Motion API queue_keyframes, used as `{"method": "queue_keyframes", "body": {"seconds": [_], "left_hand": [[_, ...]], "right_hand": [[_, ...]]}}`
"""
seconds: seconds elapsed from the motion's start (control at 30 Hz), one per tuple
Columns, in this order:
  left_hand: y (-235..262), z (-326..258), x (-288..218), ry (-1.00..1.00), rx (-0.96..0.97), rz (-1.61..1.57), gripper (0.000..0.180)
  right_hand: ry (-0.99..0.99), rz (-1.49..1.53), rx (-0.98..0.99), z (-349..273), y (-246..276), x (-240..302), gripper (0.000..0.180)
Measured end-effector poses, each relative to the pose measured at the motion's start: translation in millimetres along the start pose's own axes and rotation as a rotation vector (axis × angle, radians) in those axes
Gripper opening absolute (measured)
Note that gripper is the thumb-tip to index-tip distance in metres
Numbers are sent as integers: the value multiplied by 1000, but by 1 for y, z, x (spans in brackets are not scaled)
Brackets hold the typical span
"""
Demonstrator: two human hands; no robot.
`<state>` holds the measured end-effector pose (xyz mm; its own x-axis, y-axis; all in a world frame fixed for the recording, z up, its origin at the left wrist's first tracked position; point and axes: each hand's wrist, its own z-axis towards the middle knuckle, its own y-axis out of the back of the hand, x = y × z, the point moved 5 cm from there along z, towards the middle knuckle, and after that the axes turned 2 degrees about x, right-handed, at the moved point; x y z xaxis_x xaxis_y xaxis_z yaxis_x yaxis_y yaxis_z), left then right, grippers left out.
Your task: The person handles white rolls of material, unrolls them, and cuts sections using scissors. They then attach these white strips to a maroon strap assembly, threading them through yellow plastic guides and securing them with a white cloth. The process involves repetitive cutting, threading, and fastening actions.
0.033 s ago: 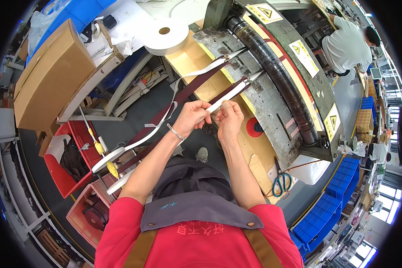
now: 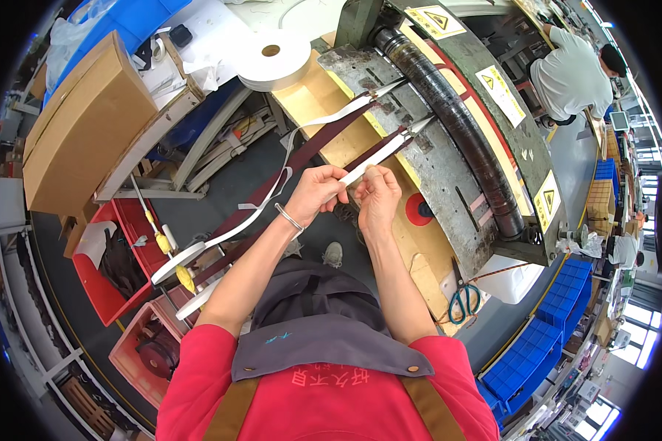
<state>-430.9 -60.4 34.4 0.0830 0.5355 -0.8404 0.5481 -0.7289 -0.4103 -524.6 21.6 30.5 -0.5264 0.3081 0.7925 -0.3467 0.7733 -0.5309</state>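
1. Pinching with both: left hand (image 2: 312, 192) and right hand (image 2: 379, 197) closed close together on one white tape strip (image 2: 379, 156), fingertips meeting just in front of the chest.
2. Running up and to the right from the fingers, over the wooden bench (image 2: 324, 99), into the guide of the grey machine (image 2: 449, 184) beside its long black roller (image 2: 449, 110) (exact entry point too small to make out).
3. Trailing the other way: a second white strip (image 2: 272, 198) and a dark maroon band (image 2: 309, 147) sweeping down to the left toward spools (image 2: 176, 263) above the red bins (image 2: 125, 242).
4. Feeding well, by judgement: keeping the strip flat and untwisted between the pads, holding light, even tension, lining it up with the guide slot before letting go.
5. Keeping fingers back from the roller and the nip (yellow warning labels (image 2: 499, 84) on the cover suggest a pinch hazard).
6. Lying around: a big white tape roll (image 2: 274, 59) at the bench end, a cardboard box (image 2: 81, 125) at left, green-handled scissors (image 2: 463, 301) at right, blue crates (image 2: 529, 353) beyond.
7. Working further off, at upper right: another person (image 2: 574, 73) in a pale shirt, hands not near this strip.
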Motion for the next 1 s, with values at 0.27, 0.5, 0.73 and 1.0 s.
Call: {"method": "queue_keyframes", "body": {"seconds": [0.27,0.5,0.73,1.0], "left_hand": [[0,-1,0,2,-4,-21,17],[0,0,-3,-7,20,-20,16],[-3,5,-4,23,16,-46,14],[-8,20,-11,38,-58,90,15]], "right_hand": [[-16,6,19,1,2,-3,7],[6,-25,39,4,3,-6,6],[53,-70,25,2,0,-2,5],[116,-149,15,4,1,0,4]]}}
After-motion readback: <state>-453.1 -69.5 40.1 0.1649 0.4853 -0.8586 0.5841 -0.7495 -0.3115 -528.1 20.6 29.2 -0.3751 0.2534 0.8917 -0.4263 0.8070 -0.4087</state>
